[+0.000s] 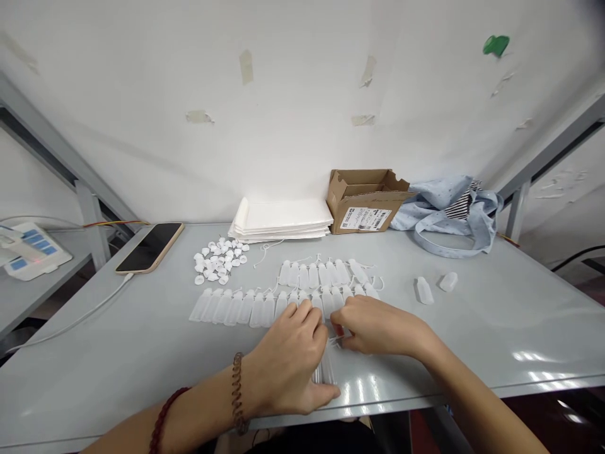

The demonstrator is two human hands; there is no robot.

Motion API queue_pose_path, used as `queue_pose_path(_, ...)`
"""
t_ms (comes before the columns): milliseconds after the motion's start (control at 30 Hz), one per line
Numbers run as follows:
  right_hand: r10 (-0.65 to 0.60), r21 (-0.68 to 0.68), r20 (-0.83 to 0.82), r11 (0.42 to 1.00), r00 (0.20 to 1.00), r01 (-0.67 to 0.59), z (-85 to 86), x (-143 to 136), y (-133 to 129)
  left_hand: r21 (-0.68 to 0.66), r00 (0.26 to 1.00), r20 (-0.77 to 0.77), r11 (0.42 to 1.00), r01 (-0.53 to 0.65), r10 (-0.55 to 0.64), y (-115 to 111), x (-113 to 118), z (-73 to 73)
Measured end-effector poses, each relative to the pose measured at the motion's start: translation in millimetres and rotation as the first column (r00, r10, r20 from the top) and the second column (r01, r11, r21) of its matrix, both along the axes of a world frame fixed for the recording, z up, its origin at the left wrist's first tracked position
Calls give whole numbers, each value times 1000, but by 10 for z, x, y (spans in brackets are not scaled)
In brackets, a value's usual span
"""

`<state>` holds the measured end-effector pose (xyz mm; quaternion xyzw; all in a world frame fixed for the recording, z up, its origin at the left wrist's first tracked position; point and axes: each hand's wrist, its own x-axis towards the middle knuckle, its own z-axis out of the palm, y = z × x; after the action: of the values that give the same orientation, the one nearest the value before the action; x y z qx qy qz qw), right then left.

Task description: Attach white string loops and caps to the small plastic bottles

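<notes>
From my remote station I record one open brown cardboard box [368, 203] against the wall, a printed white label on its front; its floor is out of my sight.

Small translucent plastic bottles stand out as the main item: a rear row [324, 275] and a longer front row [268, 310] lie on the smooth grey metal table [123, 353], slim, flat-sided, narrow-necked, with white strings about the necks. I cannot tell whether they hold liquid. Two loose bottles [424, 291] lie well apart at right.

White caps [220, 260], small and rounded, form a loose pile left of the rear row. Behind are stacked white paper sheets [286, 215] and crumpled soft blue cloth [444, 202].

The left hand [288, 359] is curled over a clear piece [327, 369], just below the front row; its grip is hidden. The right hand [373, 325] bends thumb and fingers around white string; I cannot confirm a pinch.
</notes>
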<state>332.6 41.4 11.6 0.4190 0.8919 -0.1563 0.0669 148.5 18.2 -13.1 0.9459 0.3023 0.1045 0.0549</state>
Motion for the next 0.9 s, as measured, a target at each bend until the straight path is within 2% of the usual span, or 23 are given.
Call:
queue_pose_path(200,0,-103,27,995,1000,3,65,-3,34,11,1000,-24,1000,-19,20,-15,-18,39)
queue_pose_path(433,-52,-151,4,987,999,52,89,7,43,15,999,-36,1000,-15,16,-13,-18,42)
queue_pose_path(500,-95,-230,-39,970,995,84,114,42,52,1,1000,-23,1000,-17,17,-15,-18,47)
queue_pose_path(600,-192,-398,-98,907,976,139,183,121,76,-30,1000,4,999,-17,17,-19,-22,70)
queue_pose_path(667,-263,-438,-144,881,954,177,243,195,103,-60,1000,23,998,-19,21,-10,-29,100)
queue_pose_path(800,-406,-306,-236,893,883,330,329,432,199,-158,991,107,986,-60,77,107,-93,176)
queue_pose_path(900,-545,-149,-160,838,823,526,328,693,297,-185,951,193,961,-206,241,339,-237,194)
